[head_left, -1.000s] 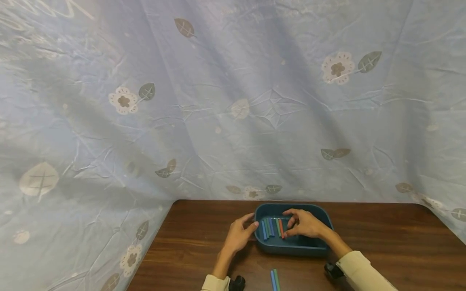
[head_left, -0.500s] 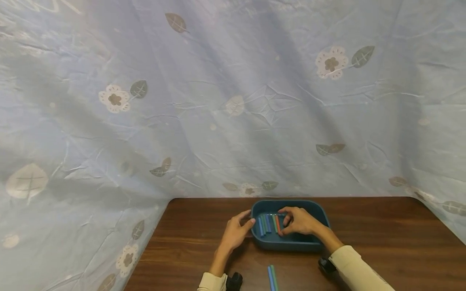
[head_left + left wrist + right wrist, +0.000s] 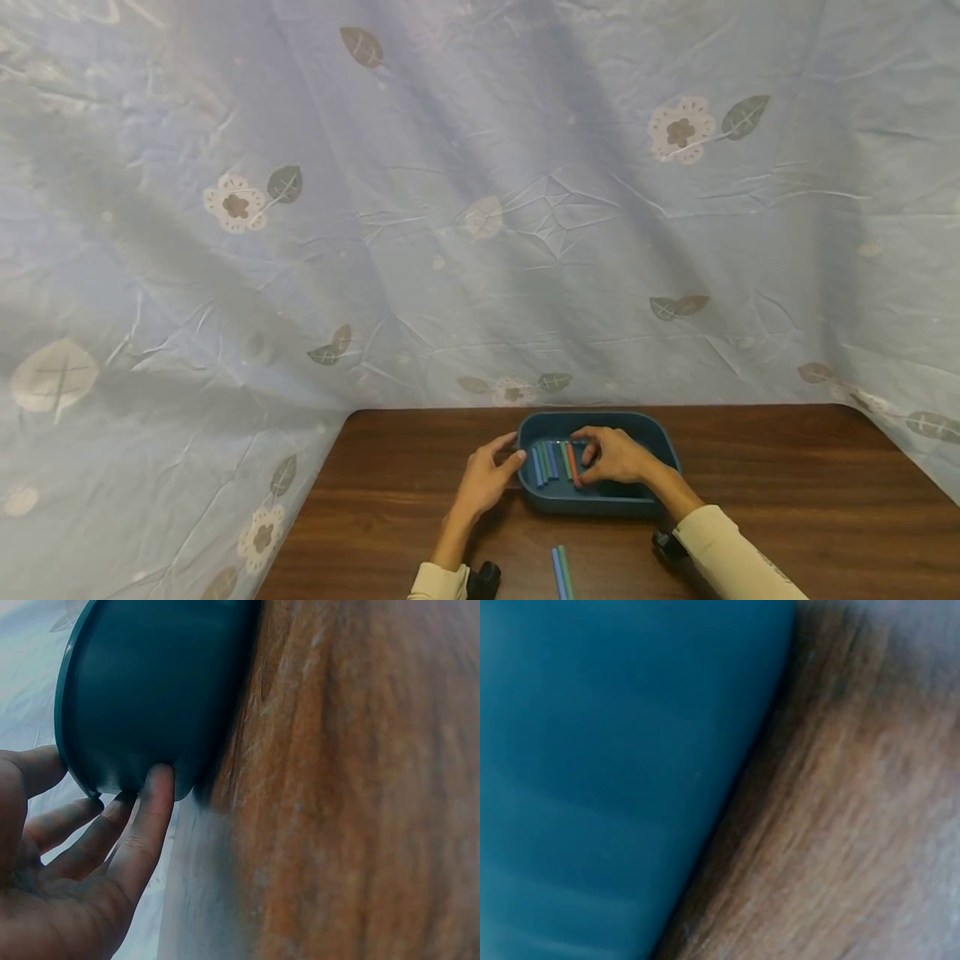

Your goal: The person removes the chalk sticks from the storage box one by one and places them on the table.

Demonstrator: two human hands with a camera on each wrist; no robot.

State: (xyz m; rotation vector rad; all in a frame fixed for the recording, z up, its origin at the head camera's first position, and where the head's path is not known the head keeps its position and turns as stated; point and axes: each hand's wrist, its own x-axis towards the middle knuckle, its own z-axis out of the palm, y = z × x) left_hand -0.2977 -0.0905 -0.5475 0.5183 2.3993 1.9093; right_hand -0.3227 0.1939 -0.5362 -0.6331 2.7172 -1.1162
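A dark teal plastic tub (image 3: pixel 600 505) stands on the table. Several thin coloured sticks (image 3: pixel 544 463), blue and green, lie side by side in its left half, with a red stick (image 3: pixel 573 463) at the right end of the row. Reaching over the tub, my right hand (image 3: pixel 618 457) pinches the red stick, thumb at its near end and forefinger towards its far end. My left hand (image 3: pixel 482 481) touches the tub's left end; in the left wrist view its fairly straight fingers (image 3: pixel 154 817) rest on the outer wall, the thumb by the rim. The right wrist view shows only tub wall and table.
One blue stick and one green stick (image 3: pixel 566 571) lie together on the brown wooden table (image 3: pixel 390 492), in front of the tub. Behind the table hangs a pale patterned cloth (image 3: pixel 420 275). A black wrist device (image 3: pixel 483 579) is worn on each arm.
The whole head view has shifted slightly, moving the scene a little left and up. Both hands keep nearly the same places at the tub, and the sticks lie as before.
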